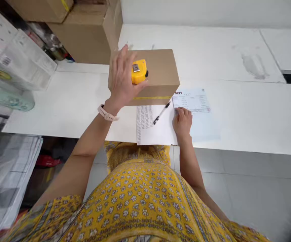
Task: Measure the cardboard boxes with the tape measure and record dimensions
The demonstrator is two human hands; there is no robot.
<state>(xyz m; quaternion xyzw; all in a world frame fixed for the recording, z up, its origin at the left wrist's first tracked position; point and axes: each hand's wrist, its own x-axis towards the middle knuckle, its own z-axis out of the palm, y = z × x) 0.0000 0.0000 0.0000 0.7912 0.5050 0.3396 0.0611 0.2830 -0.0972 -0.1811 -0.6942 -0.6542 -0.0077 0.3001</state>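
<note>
A closed cardboard box (pixel 157 69) with a yellow stripe along its front lies on the white table. My left hand (pixel 121 75), with a pale wristband, reaches over the box's left part. Its thumb and fingers are around a yellow tape measure (pixel 139 72) on top; the hand covers the measure's left side. My right hand (pixel 183 120) rests palm down on papers, fingers loosely bent, with nothing seen in it. Beneath it are a bluish printed form (pixel 203 124) and a white sheet with columns of writing (pixel 145 122). Between box and right hand lies a pen (pixel 162 113).
Larger cardboard boxes (pixel 84 40) stand at the back left. White printed cartons (pixel 16 50) and a pale green cylinder (pixel 9 95) occupy the left side. The white table (pixel 256 117) extends right, with a wall behind. Plastic-wrapped material (pixel 9 168) sits below at left.
</note>
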